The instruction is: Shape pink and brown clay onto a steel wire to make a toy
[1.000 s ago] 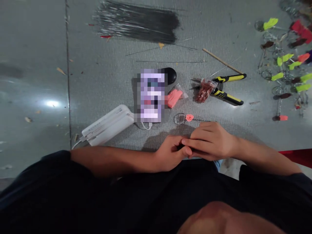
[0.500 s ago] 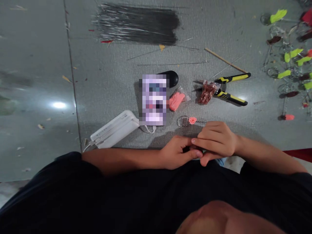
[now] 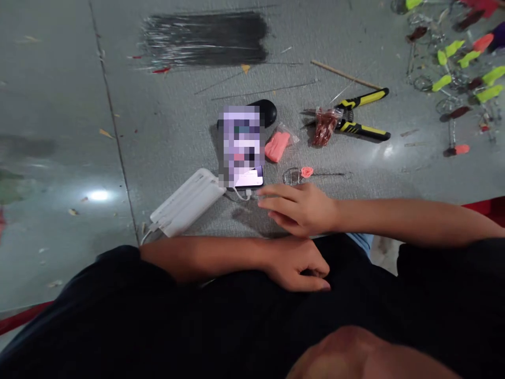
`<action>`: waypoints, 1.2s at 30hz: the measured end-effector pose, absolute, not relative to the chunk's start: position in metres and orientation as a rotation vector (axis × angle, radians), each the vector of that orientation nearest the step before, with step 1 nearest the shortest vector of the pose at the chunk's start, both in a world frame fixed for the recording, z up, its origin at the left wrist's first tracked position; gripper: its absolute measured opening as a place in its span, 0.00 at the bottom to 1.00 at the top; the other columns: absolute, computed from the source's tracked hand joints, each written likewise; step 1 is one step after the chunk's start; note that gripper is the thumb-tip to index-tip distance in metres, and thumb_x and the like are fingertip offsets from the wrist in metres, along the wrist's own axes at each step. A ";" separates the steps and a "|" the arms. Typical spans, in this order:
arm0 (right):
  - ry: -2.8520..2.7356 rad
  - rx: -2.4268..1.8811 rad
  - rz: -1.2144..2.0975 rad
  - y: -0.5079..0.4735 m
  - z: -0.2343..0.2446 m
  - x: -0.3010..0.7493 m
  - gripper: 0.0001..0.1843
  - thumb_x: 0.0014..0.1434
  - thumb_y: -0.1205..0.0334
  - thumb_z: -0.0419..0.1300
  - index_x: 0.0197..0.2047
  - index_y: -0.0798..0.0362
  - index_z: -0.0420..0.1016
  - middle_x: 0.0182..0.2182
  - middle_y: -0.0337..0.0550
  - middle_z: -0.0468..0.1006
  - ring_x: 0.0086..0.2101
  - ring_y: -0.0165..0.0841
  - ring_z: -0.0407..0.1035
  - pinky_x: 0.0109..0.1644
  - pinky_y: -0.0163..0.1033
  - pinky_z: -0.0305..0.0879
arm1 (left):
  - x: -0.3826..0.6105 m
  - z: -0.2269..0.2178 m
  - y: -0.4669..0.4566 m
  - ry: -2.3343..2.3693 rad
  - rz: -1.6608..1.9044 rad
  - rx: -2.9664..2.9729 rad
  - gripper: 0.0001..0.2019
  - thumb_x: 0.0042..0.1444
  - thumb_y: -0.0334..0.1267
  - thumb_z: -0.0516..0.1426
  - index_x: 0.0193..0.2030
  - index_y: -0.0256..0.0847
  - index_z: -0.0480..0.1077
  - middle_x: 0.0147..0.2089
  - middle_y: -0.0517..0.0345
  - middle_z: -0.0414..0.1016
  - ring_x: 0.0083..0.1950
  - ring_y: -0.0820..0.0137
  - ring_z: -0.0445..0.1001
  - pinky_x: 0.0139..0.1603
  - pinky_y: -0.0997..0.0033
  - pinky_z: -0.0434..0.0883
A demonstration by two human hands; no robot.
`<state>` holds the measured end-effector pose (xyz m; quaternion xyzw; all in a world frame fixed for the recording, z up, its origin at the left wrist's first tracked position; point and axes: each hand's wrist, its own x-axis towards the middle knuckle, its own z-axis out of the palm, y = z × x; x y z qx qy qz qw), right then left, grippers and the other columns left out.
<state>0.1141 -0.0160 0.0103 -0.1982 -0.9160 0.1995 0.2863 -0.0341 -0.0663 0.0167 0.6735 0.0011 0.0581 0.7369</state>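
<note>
My right hand [image 3: 305, 208] reaches left over the grey table edge, fingers stretched out and apart, with nothing in them. Its fingertips are close to the lower end of a phone [image 3: 252, 178], beside the white charging plug [image 3: 248, 194]. My left hand [image 3: 298, 266] rests against my dark shirt, below the right one, fingers curled in a loose fist; I see nothing in it. Just above my right hand lies a wire piece with a pink clay rose [image 3: 306, 172] on it. A bag of pink clay [image 3: 278, 146] lies between the phone and the pliers.
A white power bank [image 3: 187, 202] is cabled to the phone, which leans on a black object [image 3: 268, 112]. Yellow-black pliers [image 3: 365, 100] lie under a bag of brown clay [image 3: 325, 129]. Behind are a wooden stick [image 3: 347, 75] and a wire bundle [image 3: 205, 39]; wire pieces with coloured clay [image 3: 442, 82] lie right.
My hands, clasped together before, have come apart. The right one has moved left toward the phone with fingers extended; the left has dropped slightly toward my body. The view has shifted somewhat.
</note>
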 end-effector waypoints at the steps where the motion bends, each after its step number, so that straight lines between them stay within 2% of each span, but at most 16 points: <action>1: -2.466 -0.606 0.536 -0.016 0.011 0.107 0.20 0.79 0.62 0.55 0.70 0.55 0.68 0.69 0.62 0.78 0.50 0.38 0.83 0.34 0.37 0.71 | -0.033 0.015 -0.068 -0.008 0.138 1.501 0.23 0.73 0.47 0.59 0.27 0.45 0.61 0.24 0.63 0.67 0.26 0.71 0.66 0.31 0.65 0.61; 3: -2.470 -0.776 0.614 -0.014 0.012 0.094 0.23 0.78 0.59 0.57 0.72 0.53 0.66 0.77 0.66 0.68 0.45 0.36 0.82 0.30 0.36 0.67 | -0.032 0.013 -0.069 0.007 0.178 1.536 0.23 0.73 0.48 0.60 0.27 0.45 0.61 0.24 0.63 0.66 0.26 0.71 0.65 0.31 0.64 0.61; 5: -2.424 -0.877 0.760 -0.011 0.012 0.085 0.25 0.77 0.59 0.58 0.73 0.53 0.64 0.78 0.67 0.64 0.38 0.32 0.79 0.30 0.36 0.67 | -0.032 0.012 -0.068 0.028 0.232 1.540 0.23 0.72 0.49 0.62 0.28 0.45 0.62 0.24 0.63 0.67 0.27 0.71 0.66 0.32 0.65 0.62; 8: -2.321 -0.870 0.948 -0.006 0.009 0.081 0.23 0.76 0.61 0.59 0.71 0.55 0.64 0.73 0.65 0.71 0.41 0.32 0.79 0.35 0.37 0.74 | -0.034 0.013 -0.064 0.086 0.330 1.491 0.20 0.72 0.50 0.63 0.32 0.44 0.66 0.28 0.62 0.71 0.30 0.71 0.69 0.34 0.68 0.64; 11: -2.247 -0.798 1.004 -0.002 0.004 0.085 0.19 0.76 0.62 0.59 0.67 0.54 0.67 0.68 0.62 0.75 0.46 0.36 0.80 0.38 0.37 0.78 | -0.034 0.014 -0.061 0.152 0.387 1.444 0.17 0.76 0.49 0.59 0.35 0.43 0.67 0.29 0.62 0.72 0.30 0.71 0.70 0.35 0.70 0.65; 15: -2.228 -0.768 0.993 0.000 -0.001 0.088 0.18 0.78 0.62 0.57 0.68 0.53 0.67 0.73 0.63 0.72 0.48 0.35 0.81 0.40 0.38 0.80 | -0.033 0.014 -0.061 0.210 0.392 1.467 0.17 0.79 0.48 0.53 0.37 0.43 0.67 0.30 0.62 0.71 0.31 0.72 0.70 0.36 0.70 0.67; 20: -2.221 -0.776 0.962 -0.001 -0.001 0.088 0.15 0.78 0.63 0.58 0.64 0.56 0.70 0.72 0.65 0.74 0.51 0.37 0.82 0.51 0.43 0.83 | -0.031 0.015 -0.062 0.240 0.374 1.488 0.16 0.79 0.46 0.51 0.39 0.43 0.67 0.31 0.61 0.72 0.32 0.71 0.71 0.37 0.71 0.68; 22: -2.218 -0.758 0.967 -0.001 0.000 0.088 0.14 0.77 0.63 0.58 0.62 0.56 0.71 0.70 0.65 0.76 0.47 0.35 0.81 0.50 0.43 0.82 | -0.032 0.016 -0.062 0.241 0.360 1.487 0.15 0.79 0.45 0.52 0.39 0.43 0.67 0.32 0.61 0.73 0.32 0.71 0.71 0.37 0.71 0.68; 26: -2.213 -0.750 1.006 -0.001 0.000 0.088 0.15 0.77 0.63 0.57 0.64 0.56 0.71 0.72 0.65 0.74 0.37 0.29 0.78 0.42 0.39 0.80 | -0.032 0.018 -0.061 0.256 0.349 1.500 0.14 0.79 0.45 0.52 0.40 0.43 0.68 0.32 0.60 0.74 0.33 0.71 0.72 0.37 0.71 0.69; 36: -2.217 -0.782 1.029 -0.001 -0.003 0.088 0.16 0.78 0.63 0.57 0.66 0.53 0.69 0.75 0.65 0.71 0.41 0.32 0.81 0.45 0.42 0.83 | -0.031 0.018 -0.061 0.270 0.319 1.480 0.14 0.78 0.45 0.52 0.40 0.43 0.68 0.32 0.60 0.74 0.33 0.71 0.73 0.38 0.70 0.70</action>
